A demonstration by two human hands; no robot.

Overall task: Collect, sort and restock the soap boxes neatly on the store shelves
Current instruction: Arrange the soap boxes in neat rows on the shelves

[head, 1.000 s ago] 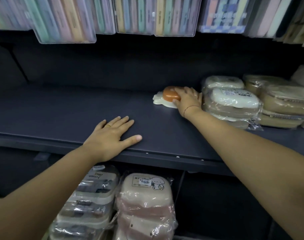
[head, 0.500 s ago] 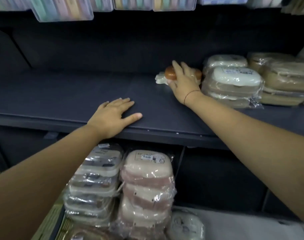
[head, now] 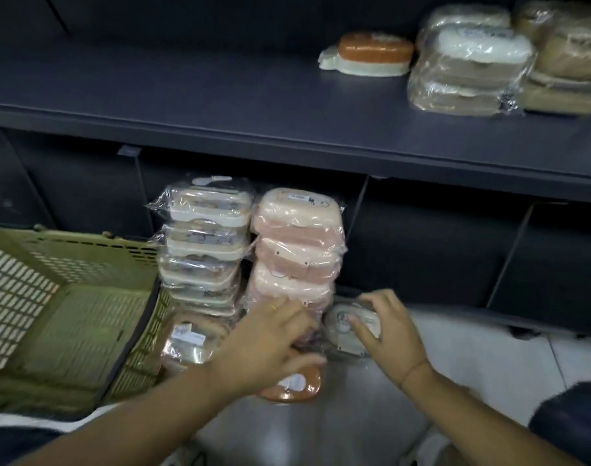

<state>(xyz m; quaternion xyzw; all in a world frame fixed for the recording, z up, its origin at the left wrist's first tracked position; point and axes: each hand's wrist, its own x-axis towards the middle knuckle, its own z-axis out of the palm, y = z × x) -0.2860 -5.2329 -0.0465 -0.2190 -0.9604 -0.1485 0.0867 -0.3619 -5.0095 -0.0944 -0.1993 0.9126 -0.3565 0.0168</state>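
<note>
Down at the foot of a store display, a person's right hand (head: pixel 385 334) curls thumb and fingers round a small grey soap box (head: pixel 349 329) in clear wrap, held low just right of the pink stack (head: pixel 297 243). The left hand (head: pixel 273 338), fingers spread and blurred, lies over wrapped boxes at that stack's base, directly above an orange soap box (head: pixel 292 386); whether it grips anything cannot be told. The grey box lies between the two hands, on the thumb side of the right hand and nearer to it, so the right arm looks likelier to lift it. A cream stack (head: pixel 203 250) stands touching the pink one on its left, with a green basket (head: pixel 85 250) beyond. Up and away, the upper shelf (head: pixel 186 95) carries one orange-lidded box (head: pixel 374 50) and wrapped packs (head: pixel 469 65) toward its right end, well apart from both hands; the restocking path probably runs upward and to the right, over that shelf's front edge
</note>
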